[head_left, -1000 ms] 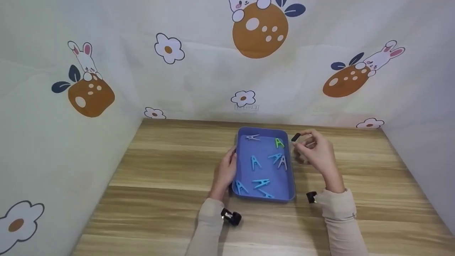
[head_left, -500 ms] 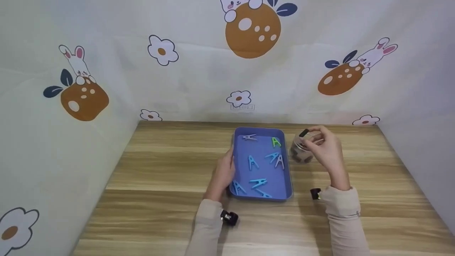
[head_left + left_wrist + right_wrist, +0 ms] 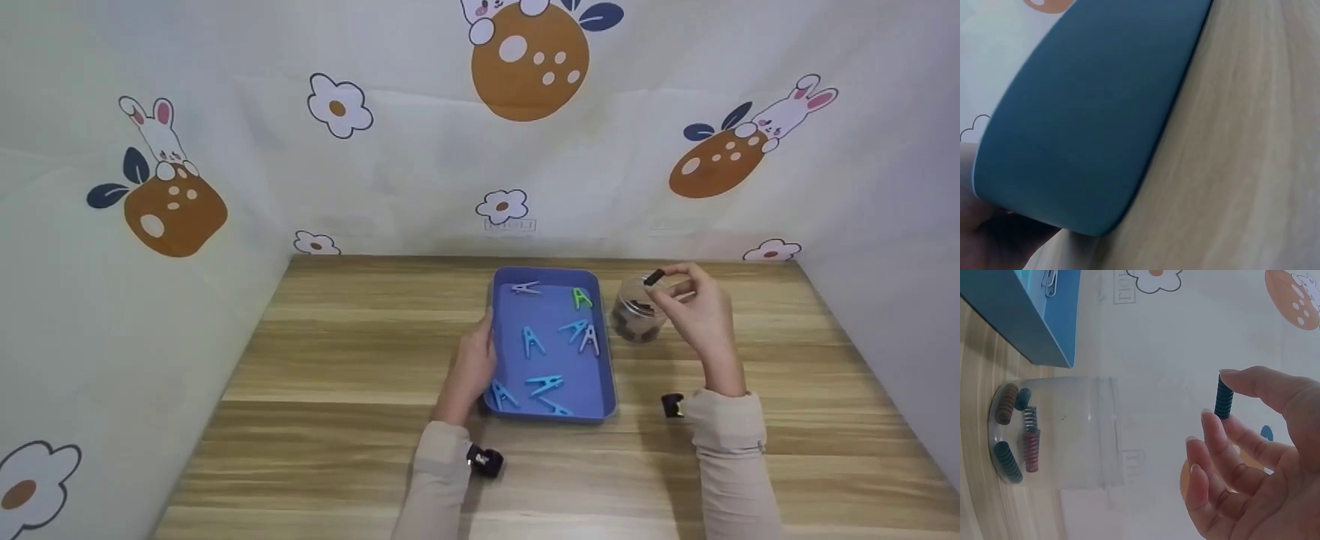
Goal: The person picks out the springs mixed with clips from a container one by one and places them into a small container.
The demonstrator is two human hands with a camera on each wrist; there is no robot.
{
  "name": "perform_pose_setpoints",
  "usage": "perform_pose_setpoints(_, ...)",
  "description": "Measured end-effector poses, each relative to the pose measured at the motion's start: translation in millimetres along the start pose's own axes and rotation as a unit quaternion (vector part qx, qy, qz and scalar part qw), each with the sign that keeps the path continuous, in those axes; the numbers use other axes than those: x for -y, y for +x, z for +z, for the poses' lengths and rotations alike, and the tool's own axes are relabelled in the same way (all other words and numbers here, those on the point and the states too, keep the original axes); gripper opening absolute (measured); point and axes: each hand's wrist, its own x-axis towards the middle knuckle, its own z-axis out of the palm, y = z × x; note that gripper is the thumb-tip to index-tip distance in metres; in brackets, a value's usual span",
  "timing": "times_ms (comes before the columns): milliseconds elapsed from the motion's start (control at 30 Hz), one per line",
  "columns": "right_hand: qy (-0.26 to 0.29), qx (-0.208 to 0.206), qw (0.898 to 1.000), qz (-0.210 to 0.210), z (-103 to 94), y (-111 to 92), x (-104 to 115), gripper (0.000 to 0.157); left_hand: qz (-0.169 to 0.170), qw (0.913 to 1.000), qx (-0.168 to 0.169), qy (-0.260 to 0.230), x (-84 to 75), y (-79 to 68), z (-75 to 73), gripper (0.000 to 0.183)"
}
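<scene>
Between thumb and fingers, my right hand [image 3: 697,311] pinches a small dark coil spring [image 3: 1224,397], raised above the right side of a clear jar [image 3: 1067,433]. Several springs in dark, brown, reddish and silver tones lie at the jar's bottom, among them a red one [image 3: 1031,451]. My left hand [image 3: 475,360] rests along the outer left wall of a blue tray [image 3: 487,180]. Its fingers lie lengthwise against that wall, partly hidden by it. Inside the tray are several small clothespins: light blue, grey, and one green clothespin [image 3: 581,298].
The tray and jar stand side by side on a wood-grain table [image 3: 337,450]. A patterned cloth wall [image 3: 405,172] rises behind and at both sides. Black wrist cameras sit on both cuffs.
My right hand has moved rightward with the spring, away from the tray, and the jar is now more visible. My left hand stays at the tray; the head view shifted slightly.
</scene>
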Motion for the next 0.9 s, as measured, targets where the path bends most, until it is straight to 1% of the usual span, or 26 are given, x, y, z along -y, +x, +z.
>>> perform_pose_setpoints(33,0.000,0.000,1.000,0.001,0.1,0.8,-1.6,0.034,0.000,1.0000,-0.002,0.003,-0.3,-0.4,0.1,0.046)
perform_pose_setpoints(133,-0.006,0.003,1.000,0.005,0.9,3.2,-7.1,0.035,0.014,0.9997,-0.015,0.012,0.2,-0.6,0.8,0.045)
perform_pose_setpoints(233,-0.015,0.004,1.000,0.007,2.1,5.2,-12.5,0.036,0.022,0.9994,-0.019,0.015,-0.7,-0.3,0.6,0.044)
perform_pose_setpoints(333,-0.022,0.000,1.000,0.008,4.1,6.9,-17.9,0.035,0.017,0.9996,-0.014,0.017,-2.2,-0.2,0.0,0.045)
perform_pose_setpoints(400,-0.025,-0.001,1.000,0.011,5.6,7.8,-21.4,0.035,0.006,0.9998,-0.008,0.014,-3.6,-0.8,-0.6,0.045)
perform_pose_setpoints(567,-0.029,0.010,0.999,0.021,8.6,9.8,-29.8,0.037,-0.008,0.9999,-0.006,0.013,-4.7,-2.1,-0.8,0.046)
perform_pose_setpoints(733,-0.019,0.017,0.999,0.035,11.3,10.7,-36.2,0.037,-0.004,0.9998,-0.009,0.018,-3.8,-2.0,-0.2,0.046)
perform_pose_setpoints(900,-0.023,0.016,0.998,0.052,14.4,10.5,-40.8,0.038,-0.006,0.9999,-0.007,0.013,-4.2,-1.9,-0.5,0.046)
